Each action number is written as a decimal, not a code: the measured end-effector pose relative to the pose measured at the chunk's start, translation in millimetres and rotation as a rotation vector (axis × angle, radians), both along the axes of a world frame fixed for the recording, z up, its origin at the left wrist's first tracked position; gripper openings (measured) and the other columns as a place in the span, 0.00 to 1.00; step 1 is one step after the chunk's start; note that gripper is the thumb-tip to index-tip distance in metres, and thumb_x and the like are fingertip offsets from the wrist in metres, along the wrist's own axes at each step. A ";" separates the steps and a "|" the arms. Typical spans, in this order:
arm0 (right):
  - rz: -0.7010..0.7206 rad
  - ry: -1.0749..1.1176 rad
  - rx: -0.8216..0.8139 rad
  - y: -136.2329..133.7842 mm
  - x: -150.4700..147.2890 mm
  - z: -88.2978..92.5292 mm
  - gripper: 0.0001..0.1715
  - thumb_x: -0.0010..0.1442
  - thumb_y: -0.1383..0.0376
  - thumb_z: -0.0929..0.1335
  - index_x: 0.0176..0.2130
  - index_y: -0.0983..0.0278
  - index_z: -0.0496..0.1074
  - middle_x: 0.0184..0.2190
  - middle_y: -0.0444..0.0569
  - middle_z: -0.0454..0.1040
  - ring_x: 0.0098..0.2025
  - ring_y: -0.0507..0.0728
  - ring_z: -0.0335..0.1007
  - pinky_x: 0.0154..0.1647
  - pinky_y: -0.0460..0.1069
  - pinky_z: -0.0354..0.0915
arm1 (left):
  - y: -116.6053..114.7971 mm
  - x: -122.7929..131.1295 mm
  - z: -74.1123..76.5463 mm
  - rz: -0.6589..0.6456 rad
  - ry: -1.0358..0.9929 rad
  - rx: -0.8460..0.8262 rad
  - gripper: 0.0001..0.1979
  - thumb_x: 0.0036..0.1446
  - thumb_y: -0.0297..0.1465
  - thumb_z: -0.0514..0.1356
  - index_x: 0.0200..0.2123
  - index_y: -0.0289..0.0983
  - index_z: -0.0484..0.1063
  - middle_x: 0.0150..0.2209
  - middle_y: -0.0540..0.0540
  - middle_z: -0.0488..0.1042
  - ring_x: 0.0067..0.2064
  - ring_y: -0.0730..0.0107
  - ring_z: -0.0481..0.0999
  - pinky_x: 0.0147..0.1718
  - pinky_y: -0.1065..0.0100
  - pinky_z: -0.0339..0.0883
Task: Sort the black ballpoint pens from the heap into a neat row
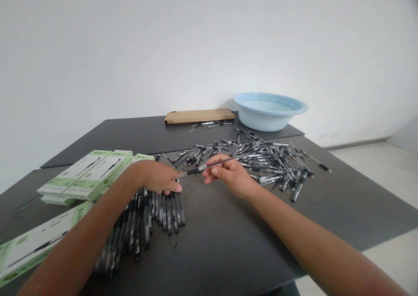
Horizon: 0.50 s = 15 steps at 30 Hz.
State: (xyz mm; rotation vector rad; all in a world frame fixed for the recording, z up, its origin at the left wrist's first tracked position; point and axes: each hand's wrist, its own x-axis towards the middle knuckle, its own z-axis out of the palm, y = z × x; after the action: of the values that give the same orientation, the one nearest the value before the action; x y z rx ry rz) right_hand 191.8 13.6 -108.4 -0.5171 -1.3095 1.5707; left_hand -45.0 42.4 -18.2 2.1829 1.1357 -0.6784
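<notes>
My left hand (160, 177) is closed on the rear of a clear pen barrel (192, 171) with a black grip, its tip end pointing right. In a fingertip pinch, my right hand (230, 176) holds a thin dark pen refill (219, 162) at the front end of that barrel. Whether refill and barrel touch is hard to make out. Beneath my left hand and forearm lie rows of capped black pens (170, 213), side by side. Beyond my right hand spreads a loose heap of clear and black pen parts (261, 156).
Green and white pen boxes (85, 169) are stacked at the left, with another box (39, 239) nearer me. A flat brown cardboard piece (200, 116) and a light blue basin (269, 110) stand by the wall. Several thin pen parts (212, 124) lie before the cardboard on the dark table (222, 252).
</notes>
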 end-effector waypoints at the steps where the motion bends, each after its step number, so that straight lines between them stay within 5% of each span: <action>1: 0.005 -0.001 -0.001 0.1 0.0 -0.1 0.18 0.54 0.58 0.76 0.42 0.63 0.74 0.32 0.46 0.81 0.31 0.53 0.80 0.35 0.48 0.74 | -0.5 0.1 0.8 0.000 0.005 0.005 0.14 0.61 0.40 0.52 0.36 0.37 0.71 0.36 0.42 0.81 0.34 0.62 0.79 0.30 0.70 0.68; 15: 0.023 -0.040 -0.019 1.2 -0.3 -0.6 0.20 0.53 0.58 0.77 0.42 0.64 0.74 0.32 0.47 0.81 0.30 0.53 0.79 0.35 0.48 0.74 | -1.1 1.0 2.0 0.001 0.034 -0.003 0.14 0.62 0.40 0.51 0.35 0.38 0.69 0.37 0.41 0.81 0.36 0.61 0.80 0.31 0.70 0.68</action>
State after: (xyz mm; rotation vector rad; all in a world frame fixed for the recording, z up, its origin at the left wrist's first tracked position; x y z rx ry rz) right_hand 191.5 14.7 -109.0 -0.5502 -1.3359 1.6002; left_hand -44.0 41.4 -16.1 2.1756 1.1519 -0.7191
